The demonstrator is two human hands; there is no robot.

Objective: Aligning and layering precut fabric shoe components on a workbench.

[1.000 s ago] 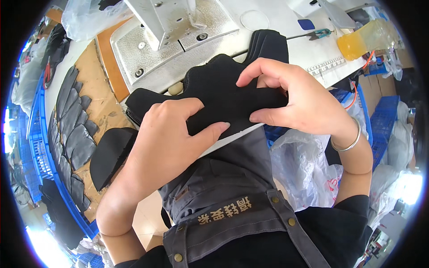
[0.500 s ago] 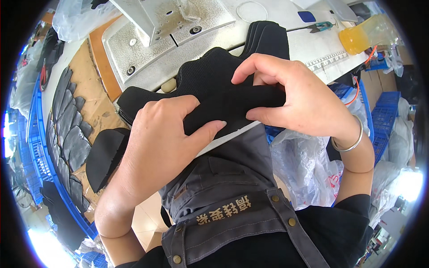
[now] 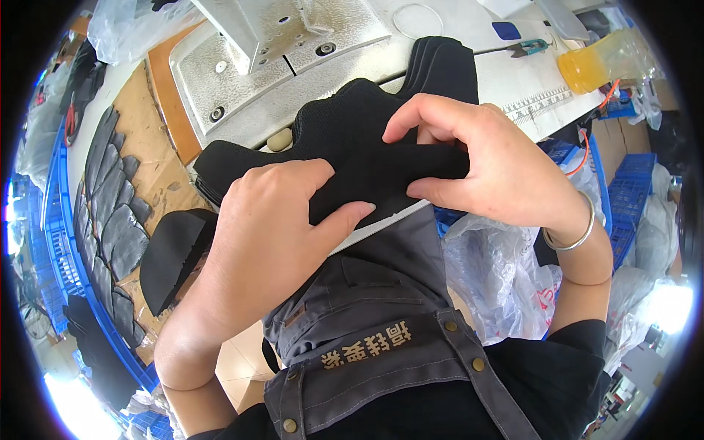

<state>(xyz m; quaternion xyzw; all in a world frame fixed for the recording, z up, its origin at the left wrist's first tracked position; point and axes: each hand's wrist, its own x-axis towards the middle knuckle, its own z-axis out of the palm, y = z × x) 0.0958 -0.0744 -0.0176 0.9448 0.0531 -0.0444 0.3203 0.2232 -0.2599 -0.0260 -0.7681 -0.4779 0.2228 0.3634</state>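
Observation:
Several dark fabric pieces with wavy edges lie stacked at the table's front edge, forming a black fabric stack [image 3: 345, 110]. My left hand [image 3: 275, 213] is at the near left of the stack, its fingers bent over the cloth and its thumb along the near edge. From the right, my right hand [image 3: 480, 158] curves around a black fabric piece [image 3: 389, 172], fingers on the far side and thumb on the near side. Both hands keep hold of this top piece, which looks folded between them. The fingertips under the cloth are hidden.
Behind the stack stands a metal machine base [image 3: 330, 37]. Thread snips [image 3: 529, 48], a printed ruler [image 3: 539, 106] and a yellow bottle [image 3: 583, 70] are at the right. Dark cut pieces [image 3: 121, 235] cover cardboard at the left. A clear plastic bag [image 3: 499, 271] hangs below the table edge.
My left hand has shifted very slightly to the right along the cloth. The right hand keeps nearly the same pose, and the whole view has moved a little.

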